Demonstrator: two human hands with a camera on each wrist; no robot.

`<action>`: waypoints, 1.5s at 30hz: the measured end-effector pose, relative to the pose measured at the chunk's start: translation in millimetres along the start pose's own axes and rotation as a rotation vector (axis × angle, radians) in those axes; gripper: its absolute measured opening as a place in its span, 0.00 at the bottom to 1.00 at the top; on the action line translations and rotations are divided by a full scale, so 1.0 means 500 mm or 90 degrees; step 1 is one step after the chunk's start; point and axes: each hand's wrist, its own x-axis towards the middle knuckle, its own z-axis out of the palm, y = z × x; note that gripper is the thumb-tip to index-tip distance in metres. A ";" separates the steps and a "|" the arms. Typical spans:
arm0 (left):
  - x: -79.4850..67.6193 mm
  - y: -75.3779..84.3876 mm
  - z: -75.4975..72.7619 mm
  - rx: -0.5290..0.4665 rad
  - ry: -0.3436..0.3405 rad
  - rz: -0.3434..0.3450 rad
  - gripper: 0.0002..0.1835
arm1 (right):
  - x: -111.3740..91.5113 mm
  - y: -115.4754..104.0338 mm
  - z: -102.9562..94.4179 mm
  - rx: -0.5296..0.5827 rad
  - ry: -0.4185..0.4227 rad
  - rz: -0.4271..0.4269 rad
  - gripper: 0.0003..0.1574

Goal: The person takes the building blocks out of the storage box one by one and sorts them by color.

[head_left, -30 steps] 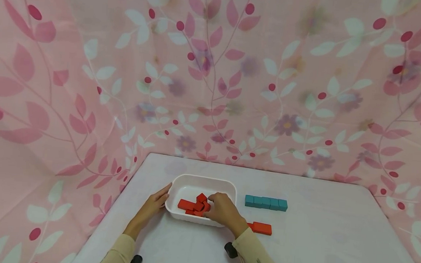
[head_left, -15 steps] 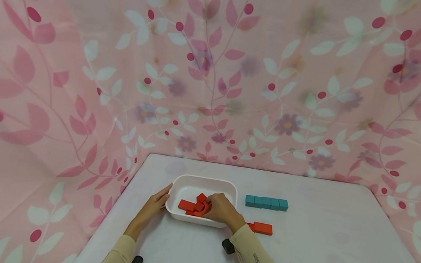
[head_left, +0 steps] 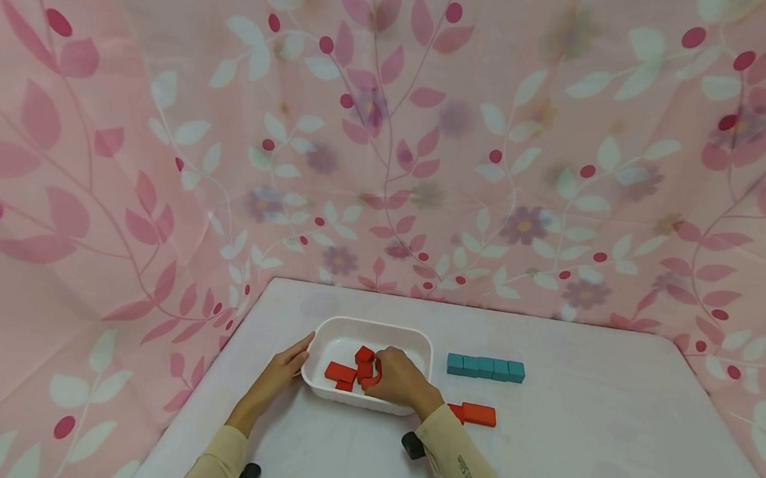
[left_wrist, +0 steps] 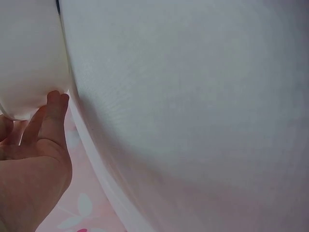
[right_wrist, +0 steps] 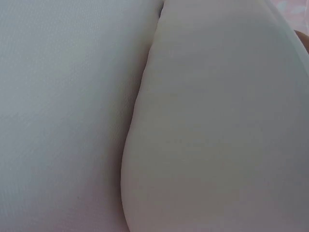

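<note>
A white plastic basin [head_left: 321, 394] holds several red wooden blocks [head_left: 340, 372]. My left hand [head_left: 280, 373] rests against the basin's left end; in the left wrist view, the straight fingers [left_wrist: 53, 116] lie along its outer wall. Inside the basin, my right hand [head_left: 401, 377] pinches a red arch-shaped block [head_left: 373, 379], partly covered by the fingers. Right beside that arch stand a red block [head_left: 365, 370] and another red block [head_left: 364, 355] behind it. The right wrist view shows only the basin's outer wall [right_wrist: 207, 125], with the right hand out of sight.
Right of the basin, several teal blocks [head_left: 485, 367] form a straight row on the white-covered table [head_left: 582, 427]. Nearer, a flat red block [head_left: 480, 414] lies beside another red piece [head_left: 456, 412], partly behind the right wrist. A pink floral curtain [head_left: 427, 161] rises behind the table.
My right hand has closed in on the arch-shaped block and moved slightly toward the near left. The red blocks next to it have shifted apart from the flat ones. The left hand stays put.
</note>
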 end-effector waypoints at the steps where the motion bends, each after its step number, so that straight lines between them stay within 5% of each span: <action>1: 0.000 -0.001 -0.001 0.001 0.000 0.002 0.26 | 0.000 0.001 0.000 -0.005 0.000 0.003 0.34; 13: -0.005 0.000 0.007 -0.009 0.014 -0.010 0.26 | -0.011 0.005 -0.001 -0.012 0.034 0.001 0.34; 20: 0.000 -0.001 0.008 0.006 0.006 0.007 0.26 | -0.020 0.006 -0.014 0.012 0.050 -0.015 0.45; 26: -0.001 0.001 0.006 -0.002 0.009 -0.005 0.26 | -0.028 0.011 -0.028 0.028 0.089 -0.034 0.50; 37: -0.001 0.002 0.000 0.005 0.020 -0.017 0.26 | -0.053 0.038 -0.065 0.075 0.151 -0.095 0.45; 45: -0.001 0.001 0.005 0.002 0.031 -0.028 0.25 | -0.071 0.054 -0.082 0.105 0.190 -0.092 0.53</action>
